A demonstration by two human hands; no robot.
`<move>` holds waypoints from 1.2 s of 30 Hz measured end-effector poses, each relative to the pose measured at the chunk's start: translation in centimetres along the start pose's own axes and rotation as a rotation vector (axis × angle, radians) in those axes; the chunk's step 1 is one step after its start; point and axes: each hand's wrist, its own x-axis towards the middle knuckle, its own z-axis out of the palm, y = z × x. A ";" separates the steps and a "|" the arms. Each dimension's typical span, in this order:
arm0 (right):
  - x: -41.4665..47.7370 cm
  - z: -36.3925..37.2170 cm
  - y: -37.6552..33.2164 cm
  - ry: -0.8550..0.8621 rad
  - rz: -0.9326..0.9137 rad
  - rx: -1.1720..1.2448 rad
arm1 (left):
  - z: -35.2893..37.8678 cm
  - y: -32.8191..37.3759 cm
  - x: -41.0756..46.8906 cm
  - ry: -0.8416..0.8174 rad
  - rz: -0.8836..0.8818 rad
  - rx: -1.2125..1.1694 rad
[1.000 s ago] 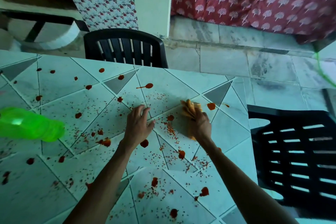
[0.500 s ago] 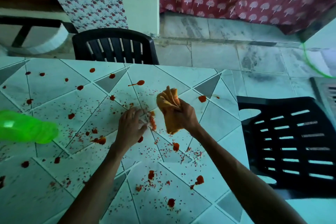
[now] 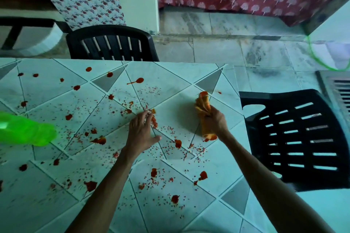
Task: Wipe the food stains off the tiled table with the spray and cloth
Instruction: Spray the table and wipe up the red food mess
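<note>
Right hand (image 3: 214, 121): fist bunched round the orange cloth (image 3: 203, 106), near the right edge of the table (image 3: 170, 73).
Left hand (image 3: 141, 134): flat down, fingers loose, holding nothing.
Cloth feel: soft, light, floppy; likely best gripped mid-bunch.

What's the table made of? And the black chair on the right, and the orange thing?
Table: looks like glossy stone or ceramic tile, with dark grout lines and faint marbling.
Black chair: probably moulded plastic, one smooth piece with slots cut in.
Orange cloth, gripped by the right hand: soft fabric, since it bunches into folds.
</note>
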 end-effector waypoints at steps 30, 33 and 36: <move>-9.3 5.1 3.9 0.018 0.003 -0.139 | 0.8 -4.2 -6.6 0.053 -0.099 -0.036; -10.0 9.4 0.6 -0.061 -0.057 -0.094 | 1.0 -5.3 -8.1 0.060 -0.150 -0.028; -10.3 13.5 -3.2 -0.217 -0.132 -0.084 | 1.1 -6.4 -9.9 0.067 -0.176 -0.011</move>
